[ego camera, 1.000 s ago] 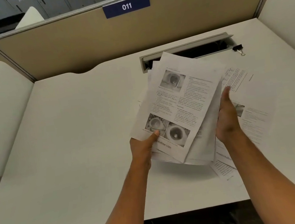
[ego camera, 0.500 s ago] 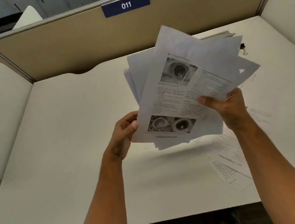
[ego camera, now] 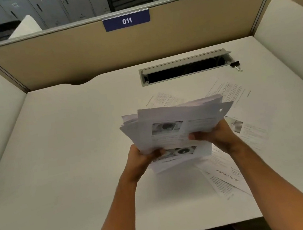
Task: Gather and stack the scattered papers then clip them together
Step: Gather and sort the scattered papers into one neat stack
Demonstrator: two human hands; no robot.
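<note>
White printed papers [ego camera: 175, 129], black binder clip [ego camera: 235, 64], white desk [ego camera: 74, 143].

The white rectangular desk [ego camera: 67, 163] lay bare along its left edge and front-left corner, giving open passage. Loose printed paper sheets [ego camera: 229, 178] cluttered the right half toward the front edge. At the back edge, a grey metal cable slot [ego camera: 185, 68] and a small black binder clip [ego camera: 235, 64] stood beneath the beige partition wall [ego camera: 82, 52].

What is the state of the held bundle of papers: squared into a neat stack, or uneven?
Uneven. The bundle of papers, gripped by the left hand and right hand, shows corners and edges fanned out of line at its top.
</note>
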